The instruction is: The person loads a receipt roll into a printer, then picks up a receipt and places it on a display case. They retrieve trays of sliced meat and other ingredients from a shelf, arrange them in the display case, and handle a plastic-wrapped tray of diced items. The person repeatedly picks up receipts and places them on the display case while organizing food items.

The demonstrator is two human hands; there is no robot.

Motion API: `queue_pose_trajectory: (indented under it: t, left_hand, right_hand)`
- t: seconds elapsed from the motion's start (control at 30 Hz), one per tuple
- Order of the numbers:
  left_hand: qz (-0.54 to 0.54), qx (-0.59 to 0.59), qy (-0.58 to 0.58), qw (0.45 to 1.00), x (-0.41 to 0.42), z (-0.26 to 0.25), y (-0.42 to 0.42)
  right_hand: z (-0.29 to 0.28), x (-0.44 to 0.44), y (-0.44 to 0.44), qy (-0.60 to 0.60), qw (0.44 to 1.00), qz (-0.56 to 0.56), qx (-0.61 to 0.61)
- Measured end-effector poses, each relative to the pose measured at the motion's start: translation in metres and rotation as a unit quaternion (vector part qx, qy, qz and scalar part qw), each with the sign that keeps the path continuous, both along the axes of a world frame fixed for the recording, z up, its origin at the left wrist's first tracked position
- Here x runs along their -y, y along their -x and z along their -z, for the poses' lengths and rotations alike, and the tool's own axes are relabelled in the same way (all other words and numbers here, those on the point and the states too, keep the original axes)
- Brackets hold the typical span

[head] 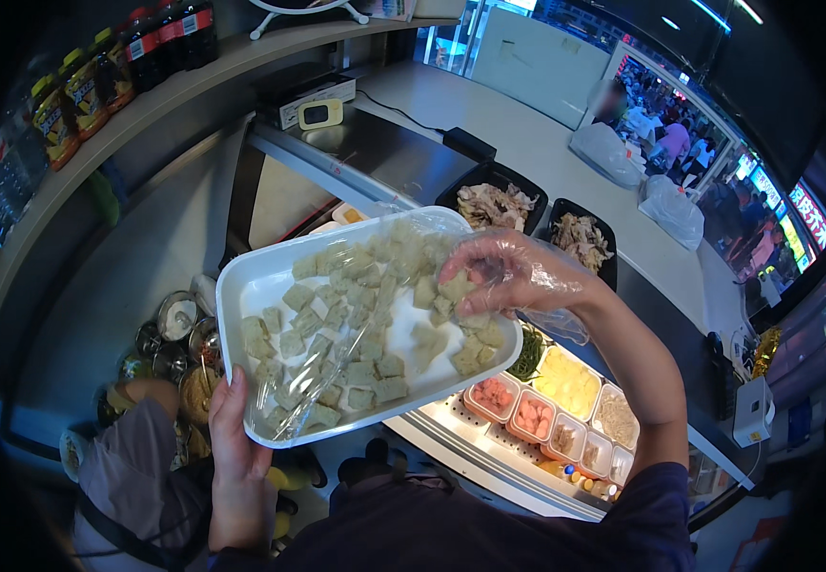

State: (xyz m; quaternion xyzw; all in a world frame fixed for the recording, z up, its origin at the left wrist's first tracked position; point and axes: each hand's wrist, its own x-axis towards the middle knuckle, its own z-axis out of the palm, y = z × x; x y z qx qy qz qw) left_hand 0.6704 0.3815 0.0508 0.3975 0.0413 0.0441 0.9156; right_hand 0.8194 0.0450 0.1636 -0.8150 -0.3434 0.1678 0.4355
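Observation:
My left hand [240, 425] grips the near left corner of a white plastic tray [250, 282], thumb up over the rim. Pale greenish-grey food cubes [300, 296] lie scattered in it, under partly drawn-back clear plastic film [334, 357]. A loose clear plastic glove covers my right hand [516, 275], which reaches over the tray's right end. Its fingers pinch a few of the cubes [457, 287]; the exact number is hidden. The tray hangs tilted above the counter, and its underside cannot be seen.
A lit food case [448, 436] with several filled tubs [566, 382] sits below right. Black trays of shredded meat [496, 207] stand behind my right hand. Another person's sleeve [134, 472] is at lower left, beside bowls [178, 316]. Drink bottles [84, 93] line the shelf.

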Motion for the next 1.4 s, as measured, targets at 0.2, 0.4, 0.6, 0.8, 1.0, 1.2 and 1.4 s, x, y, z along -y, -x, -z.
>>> queue_pose_trajectory:
  t: [0.2,0.4,0.6,0.8,1.0,1.2,1.4]
  left_hand:
    - [0.008,-0.007,0.018,1.0,-0.003,0.001,-0.015]
    - [-0.034,-0.012,0.02,0.999,-0.001,0.007,-0.012]
    - [-0.07,-0.022,0.029,0.997,-0.009,0.019,0.003]
    - [-0.097,-0.032,0.03,0.994,-0.013,0.019,0.009]
    - [-0.085,-0.014,0.019,0.996,0.006,0.009,0.0]
    - [-0.066,0.01,0.017,0.998,0.019,0.0,-0.01]
    - [-0.051,0.001,0.009,0.999,0.019,0.004,-0.012]
  right_hand:
    - [-0.025,-0.001,-0.014,-0.1,0.986,0.074,-0.112]
    - [-0.042,0.059,-0.084,-0.122,0.977,0.134,-0.108]
    - [-0.008,0.104,-0.165,0.09,0.985,0.14,-0.041]
    - [-0.065,0.076,-0.105,0.206,0.91,0.31,0.184]
    - [-0.042,-0.004,-0.007,0.18,0.951,-0.113,0.223]
    - [-0.03,-0.021,0.005,0.296,0.912,-0.09,0.271]
    - [-0.018,-0.029,-0.001,0.312,0.883,-0.123,0.328]
